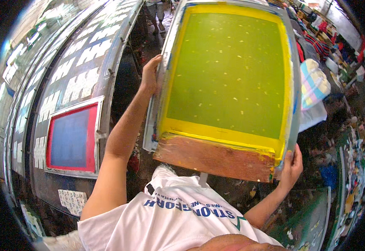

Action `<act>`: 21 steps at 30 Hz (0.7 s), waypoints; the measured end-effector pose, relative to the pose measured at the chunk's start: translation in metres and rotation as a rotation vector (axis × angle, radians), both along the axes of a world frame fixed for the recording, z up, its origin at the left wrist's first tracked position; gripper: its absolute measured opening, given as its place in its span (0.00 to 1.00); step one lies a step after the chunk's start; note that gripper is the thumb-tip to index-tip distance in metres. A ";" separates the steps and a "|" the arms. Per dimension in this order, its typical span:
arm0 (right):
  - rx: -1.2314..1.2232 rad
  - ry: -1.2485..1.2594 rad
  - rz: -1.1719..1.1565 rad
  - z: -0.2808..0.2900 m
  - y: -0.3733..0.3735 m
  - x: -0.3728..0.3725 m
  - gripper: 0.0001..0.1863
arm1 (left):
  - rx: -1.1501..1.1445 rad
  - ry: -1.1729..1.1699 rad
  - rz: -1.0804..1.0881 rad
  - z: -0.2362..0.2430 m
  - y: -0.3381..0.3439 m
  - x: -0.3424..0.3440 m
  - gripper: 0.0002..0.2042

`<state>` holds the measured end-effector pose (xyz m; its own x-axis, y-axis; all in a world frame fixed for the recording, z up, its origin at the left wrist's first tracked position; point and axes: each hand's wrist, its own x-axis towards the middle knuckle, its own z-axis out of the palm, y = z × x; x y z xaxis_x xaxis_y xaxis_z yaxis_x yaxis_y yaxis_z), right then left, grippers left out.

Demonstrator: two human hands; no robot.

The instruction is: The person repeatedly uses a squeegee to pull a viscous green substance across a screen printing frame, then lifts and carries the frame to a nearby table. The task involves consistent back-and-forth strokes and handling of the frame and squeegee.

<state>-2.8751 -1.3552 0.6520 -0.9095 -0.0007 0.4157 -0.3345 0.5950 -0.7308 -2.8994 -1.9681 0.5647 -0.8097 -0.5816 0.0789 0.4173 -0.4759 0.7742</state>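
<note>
A large screen-printing frame (290, 62) with olive-green mesh and a yellow ink border is held in front of my body, tilted slightly. My left hand (152, 75) grips its left side rail, fingers curled round the edge. Down at the near right corner, my right hand (290, 167) holds the same frame, with the thumb on top. A brown wooden squeegee (216, 161) lies across the near end, its far edge smeared with yellow ink. Small pale specks dot the mesh. Part of a pale frame edge (149, 125) shows beneath on the left.
On the left runs a long dark printing table (61, 184) with rows of white printed pieces (82, 85). A second screen (95, 138), red-bordered with blue mesh, rests on it. Pastel folded cloth (314, 83) and clutter lie right. A person (156, 16) stands at the far end.
</note>
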 end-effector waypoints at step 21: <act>0.124 -0.040 -0.125 -0.014 -0.345 -0.259 0.33 | -0.058 -0.094 -0.244 -0.011 -0.347 -0.402 0.26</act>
